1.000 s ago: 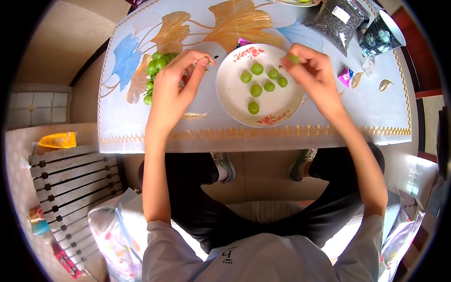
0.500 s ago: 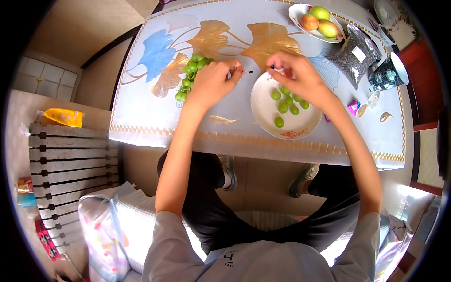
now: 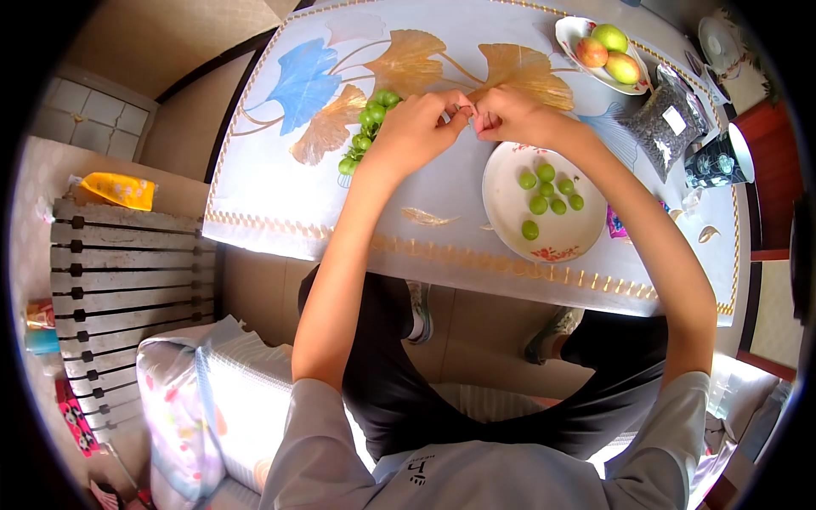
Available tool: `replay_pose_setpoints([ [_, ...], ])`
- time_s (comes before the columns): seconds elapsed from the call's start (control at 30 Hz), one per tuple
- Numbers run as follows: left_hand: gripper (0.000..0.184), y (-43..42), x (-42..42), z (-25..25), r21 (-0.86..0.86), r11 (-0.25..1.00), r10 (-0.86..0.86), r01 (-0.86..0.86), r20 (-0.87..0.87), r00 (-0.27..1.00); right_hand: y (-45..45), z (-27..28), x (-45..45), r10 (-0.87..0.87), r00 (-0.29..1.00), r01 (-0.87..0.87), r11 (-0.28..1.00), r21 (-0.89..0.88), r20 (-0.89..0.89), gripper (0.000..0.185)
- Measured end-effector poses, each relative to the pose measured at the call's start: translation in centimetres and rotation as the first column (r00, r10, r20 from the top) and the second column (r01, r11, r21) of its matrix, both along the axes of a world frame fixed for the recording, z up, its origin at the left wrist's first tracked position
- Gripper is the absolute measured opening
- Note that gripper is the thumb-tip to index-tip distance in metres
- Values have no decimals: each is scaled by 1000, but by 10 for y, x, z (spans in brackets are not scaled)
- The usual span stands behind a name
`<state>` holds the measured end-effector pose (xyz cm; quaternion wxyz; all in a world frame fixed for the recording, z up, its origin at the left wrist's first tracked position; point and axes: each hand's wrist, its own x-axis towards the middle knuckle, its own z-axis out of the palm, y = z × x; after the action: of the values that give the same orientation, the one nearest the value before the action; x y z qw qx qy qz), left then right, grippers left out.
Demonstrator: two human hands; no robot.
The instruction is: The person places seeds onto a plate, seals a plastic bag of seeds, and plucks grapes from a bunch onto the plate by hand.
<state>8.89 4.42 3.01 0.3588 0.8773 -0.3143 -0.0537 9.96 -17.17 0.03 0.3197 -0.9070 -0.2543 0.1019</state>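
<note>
1. The left hand (image 3: 422, 132) curls with thumb and fingertips drawn close together; one cannot tell whether anything is pinched there.
2. The right hand (image 3: 507, 116) bends inward, its fingertips meeting or nearly meeting the left's; any small object between them is hidden.
3. A bunch of green grapes (image 3: 368, 127) lies just beside the left hand, toward the left edge of the table (image 3: 272, 200).
4. Loose green grapes (image 3: 538, 205) sit on a floral plate (image 3: 586, 229) near the table's front edge, below the right forearm.
</note>
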Motion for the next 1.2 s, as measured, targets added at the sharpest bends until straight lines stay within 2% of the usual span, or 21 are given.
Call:
replay_pose_setpoints([
  [0.03, 23, 0, -1, -1, -19, 1000, -2, 1, -7, 1000, 1, 1, -3, -20, 1000, 20, 1000, -8, -23, 7],
  [0.13, 20, -6, 5, -5, -161, 983, -93, 83, -56, 994, -8, 9, -14, -51, 979, 85, 983, 165, -200, 6],
  [0.23, 21, -16, -3, -3, -274, 955, -163, 113, -168, 972, -27, 13, -35, -147, 984, 179, 877, 446, -105, 5],
  [0.33, 21, -28, -18, 0, -347, 924, -242, 162, -200, 949, -36, 27, -85, -273, 961, 206, 803, 559, 39, 8],
  [0.43, 21, -43, -36, 3, -392, 879, -385, 271, -252, 888, -33, 26, -133, -352, 934, 241, 743, 624, 59, 16],
  [0.53, 29, -56, -64, 14, -478, 853, -421, 210, -391, 818, -26, 26, -161, -379, 923, 329, 681, 655, -69, 24],
  [0.57, 40, -59, -66, 8, -468, 848, -426, 248, -324, 845, -26, 22, -161, -343, 939, 264, 689, 675, -17, 33],
  [0.67, 46, -54, -68, 10, -413, 868, -413, 277, -288, 864, -27, 21, -161, -321, 945, 256, 602, 757, -65, 31],
  [0.7, 54, -57, -67, 9, -429, 873, -393, 233, -336, 856, -26, 18, -161, -285, 958, 197, 592, 781, -27, 28],
  [0.73, 55, -58, -67, 10, -431, 871, -410, 234, -378, 830, -25, 14, -162, -248, 969, 141, 582, 801, 9, 26],
  [0.8, 57, -59, -67, 15, -440, 866, -443, 237, -457, 771, -28, 7, -163, -243, 969, 172, 560, 811, -38, 15],
  [0.97, 55, -64, -69, 16, -424, 891, -397, 165, -546, 738, -31, 8, -165, -218, 975, 156, 525, 837, -45, 16],
  [1.07, 49, -65, -68, 11, -447, 880, -403, 158, -530, 746, -40, 11, -168, -286, 956, 227, 577, 784, -67, 13],
  [1.17, 42, -66, -69, 8, -440, 885, -384, 151, -507, 772, -52, 15, -169, -529, 848, 409, 621, 669, -28, 12],
  [1.2, 40, -65, -70, 8, -424, 891, -377, 161, -496, 782, -58, 16, -168, -543, 839, 417, 616, 668, -23, 12],
])
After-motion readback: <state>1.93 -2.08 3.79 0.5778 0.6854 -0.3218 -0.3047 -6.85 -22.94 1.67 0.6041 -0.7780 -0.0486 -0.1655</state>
